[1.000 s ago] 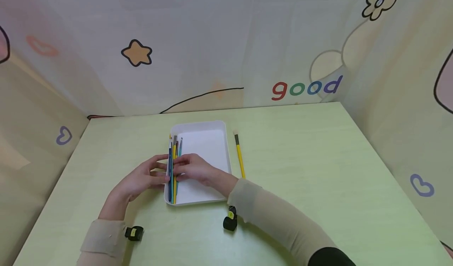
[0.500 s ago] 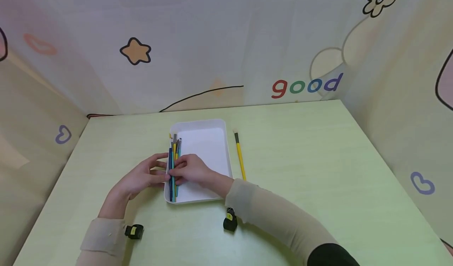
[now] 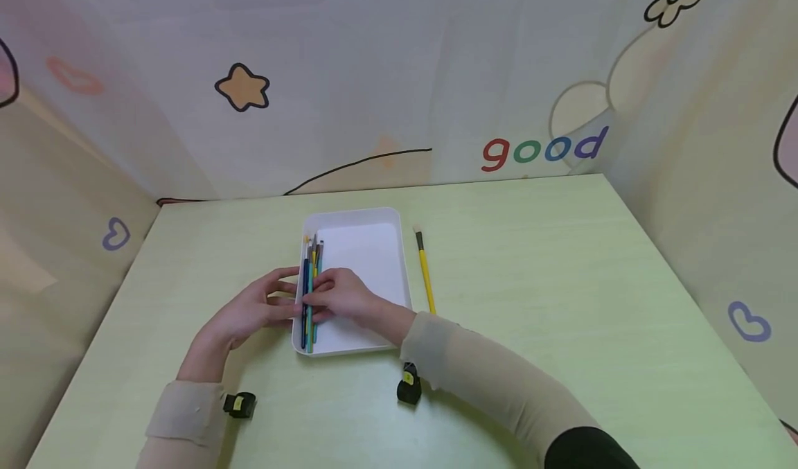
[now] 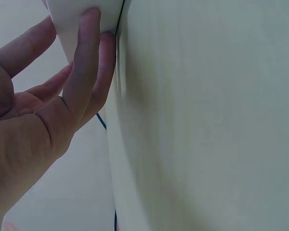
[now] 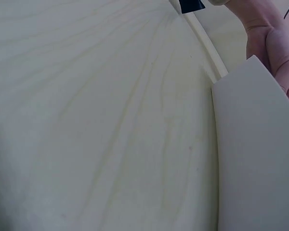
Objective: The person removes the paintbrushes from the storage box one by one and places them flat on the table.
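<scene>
In the head view, several slim paintbrushes (image 3: 309, 330) with dark blue, teal and yellow handles lie lengthwise along the left side of a white tray (image 3: 374, 230). My right hand (image 3: 346, 296) reaches over the tray and pinches the bunch near its middle, covering part of the handles. My left hand (image 3: 252, 310) stands at the tray's left wall. Seen from the left wrist, its fingers (image 4: 89, 53) press against the outside of that wall. The right wrist view catches the tray's outer wall (image 5: 253, 144), not the right hand's fingers.
A yellow-handled paintbrush (image 3: 425, 268) with a pale tip lies on the pale green table (image 3: 530, 282), just right of the tray. Printed cloth (image 3: 374, 60) hangs behind and at both sides. A small black camera (image 3: 240, 405) sits at the left wrist.
The brushes have drawn closer together under my right fingers, with the teal handle now overlapping the yellow one. My left hand and the tray keep their places; the head view has shifted slightly.
</scene>
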Action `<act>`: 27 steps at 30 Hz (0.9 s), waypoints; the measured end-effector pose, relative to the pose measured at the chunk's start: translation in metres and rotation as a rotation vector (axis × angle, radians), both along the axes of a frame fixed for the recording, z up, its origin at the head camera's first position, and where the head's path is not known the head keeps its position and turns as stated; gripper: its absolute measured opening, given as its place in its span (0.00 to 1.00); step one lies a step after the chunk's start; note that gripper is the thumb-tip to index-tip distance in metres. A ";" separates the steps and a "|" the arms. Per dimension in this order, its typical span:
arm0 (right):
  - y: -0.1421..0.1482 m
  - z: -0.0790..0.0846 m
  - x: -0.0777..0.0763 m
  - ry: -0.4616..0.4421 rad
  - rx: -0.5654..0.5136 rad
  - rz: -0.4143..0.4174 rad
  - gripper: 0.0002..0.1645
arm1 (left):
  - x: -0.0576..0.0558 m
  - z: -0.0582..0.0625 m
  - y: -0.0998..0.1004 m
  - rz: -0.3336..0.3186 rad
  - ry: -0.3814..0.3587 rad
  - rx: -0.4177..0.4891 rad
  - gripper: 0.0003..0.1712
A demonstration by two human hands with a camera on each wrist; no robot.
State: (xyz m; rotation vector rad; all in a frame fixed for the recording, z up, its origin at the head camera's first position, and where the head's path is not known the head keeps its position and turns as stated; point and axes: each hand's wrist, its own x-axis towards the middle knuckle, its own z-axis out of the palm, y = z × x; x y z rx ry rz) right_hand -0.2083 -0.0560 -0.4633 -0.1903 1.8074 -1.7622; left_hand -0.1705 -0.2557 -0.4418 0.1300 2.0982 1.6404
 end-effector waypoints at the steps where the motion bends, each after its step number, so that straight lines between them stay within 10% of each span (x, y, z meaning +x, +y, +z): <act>1: 0.000 0.000 0.000 0.000 0.004 0.004 0.16 | 0.000 0.000 0.000 0.000 0.000 -0.004 0.44; 27: 0.014 0.008 -0.001 -0.056 -0.035 -0.024 0.22 | 0.001 0.002 0.000 0.023 -0.012 -0.039 0.45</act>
